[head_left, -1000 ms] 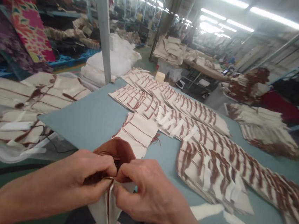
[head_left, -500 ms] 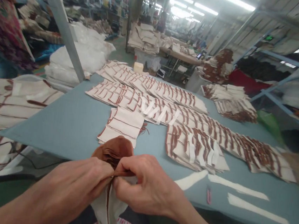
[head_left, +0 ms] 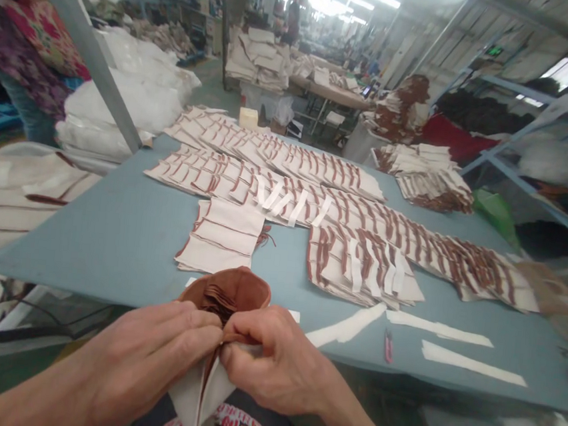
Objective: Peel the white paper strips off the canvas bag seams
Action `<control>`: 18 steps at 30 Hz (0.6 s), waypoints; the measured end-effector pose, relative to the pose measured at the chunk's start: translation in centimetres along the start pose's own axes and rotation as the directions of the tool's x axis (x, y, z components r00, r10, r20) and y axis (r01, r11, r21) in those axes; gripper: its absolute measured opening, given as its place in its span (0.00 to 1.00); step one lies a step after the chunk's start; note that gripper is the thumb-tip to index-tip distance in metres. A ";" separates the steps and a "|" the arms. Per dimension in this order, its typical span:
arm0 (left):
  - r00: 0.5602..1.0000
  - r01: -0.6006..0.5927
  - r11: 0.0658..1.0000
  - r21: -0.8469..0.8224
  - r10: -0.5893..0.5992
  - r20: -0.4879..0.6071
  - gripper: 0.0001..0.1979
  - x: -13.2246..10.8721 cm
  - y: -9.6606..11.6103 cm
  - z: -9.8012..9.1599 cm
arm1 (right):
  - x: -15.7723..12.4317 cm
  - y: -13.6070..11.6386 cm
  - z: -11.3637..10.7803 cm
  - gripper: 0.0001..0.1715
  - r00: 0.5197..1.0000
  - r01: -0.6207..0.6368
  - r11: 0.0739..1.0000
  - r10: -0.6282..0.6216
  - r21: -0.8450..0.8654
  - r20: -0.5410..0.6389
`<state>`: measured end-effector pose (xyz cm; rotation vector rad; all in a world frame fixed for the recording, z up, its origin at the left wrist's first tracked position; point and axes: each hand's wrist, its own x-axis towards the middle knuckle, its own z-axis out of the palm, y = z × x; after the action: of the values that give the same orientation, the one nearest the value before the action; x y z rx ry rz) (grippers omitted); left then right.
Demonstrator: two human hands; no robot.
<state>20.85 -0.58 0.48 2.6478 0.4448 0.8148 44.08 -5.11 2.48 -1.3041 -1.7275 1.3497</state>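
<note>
My left hand (head_left: 160,352) and my right hand (head_left: 272,359) meet at the near edge of the blue table (head_left: 121,237), both pinched on a stack of cream fabric pieces with brown trim (head_left: 229,291). The brown edges fan out above my fingers, and cream cloth hangs down between my wrists. Just beyond lies a small pile of cream pieces (head_left: 221,237). To its right sits a fanned pile with white strips (head_left: 359,264).
Long overlapping rows of cream and brown pieces (head_left: 292,173) cross the table. Loose white strips (head_left: 470,361) and a small red tool (head_left: 388,345) lie at the front right. White bags (head_left: 124,100), a slanted metal post (head_left: 80,36), shelving and more stacks surround the table.
The view has swung right and down, showing more of the table's right side and the white strips. My hands stay pinched on the same stack, shifted slightly.
</note>
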 end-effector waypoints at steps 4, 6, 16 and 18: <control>0.996 -0.094 0.995 -0.022 0.094 0.002 0.17 0.0 -0.8 0.6 | -0.2 1.3 0.1 0.09 0.999 -0.037 0.974 0.029 0.225 0.041; 0.993 -0.114 0.993 -0.039 0.114 0.003 0.16 0.3 -1.1 0.7 | -0.2 1.8 0.1 0.11 0.998 -0.046 0.939 0.027 0.340 0.061; 0.984 0.047 0.987 -0.151 -0.072 -0.165 0.21 -1.5 -1.1 2.0 | 1.0 1.2 0.7 0.35 0.998 -0.028 0.822 -0.004 0.569 0.055; 0.972 0.060 0.987 -0.148 -0.091 -0.217 0.20 -1.6 -0.9 2.1 | 1.3 1.2 1.0 0.35 0.998 -0.032 0.810 -0.004 0.585 0.060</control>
<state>20.65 -0.81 -2.26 2.4057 0.5215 1.0836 43.14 -4.29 0.87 -0.9221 -1.1744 1.7600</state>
